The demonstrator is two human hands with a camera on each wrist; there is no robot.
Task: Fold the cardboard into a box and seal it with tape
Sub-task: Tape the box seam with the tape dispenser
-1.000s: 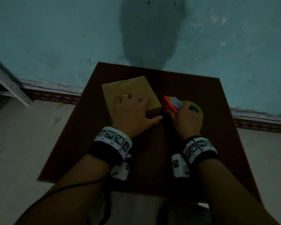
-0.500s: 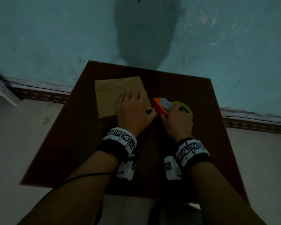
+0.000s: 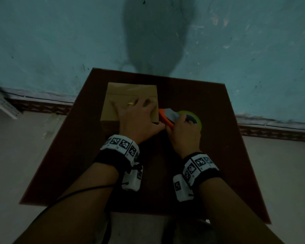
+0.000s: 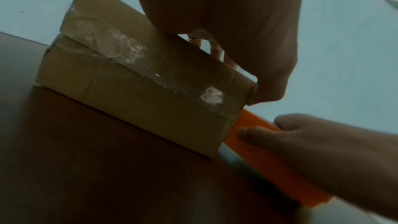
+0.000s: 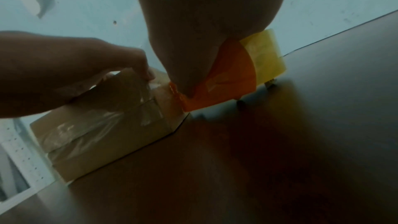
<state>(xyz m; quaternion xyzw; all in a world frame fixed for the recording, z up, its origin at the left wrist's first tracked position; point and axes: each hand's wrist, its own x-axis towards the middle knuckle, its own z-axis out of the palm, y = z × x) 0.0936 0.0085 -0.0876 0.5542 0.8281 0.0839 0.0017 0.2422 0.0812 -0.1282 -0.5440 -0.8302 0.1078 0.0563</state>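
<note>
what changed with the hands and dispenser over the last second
The right hand brought the tape dispenser leftward until its orange nose met the box's right near corner. The left hand slid toward that corner, thumb beside the dispenser. Unchanged: left hand flat on the box, right hand gripping the dispenser, box on the table.

One box (image 3: 130,95), one tape dispenser (image 3: 167,117), one table (image 3: 209,155).

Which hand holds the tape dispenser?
The right hand: it grips the orange dispenser at the box's right side. The left hand rests spread on the box top.
</note>
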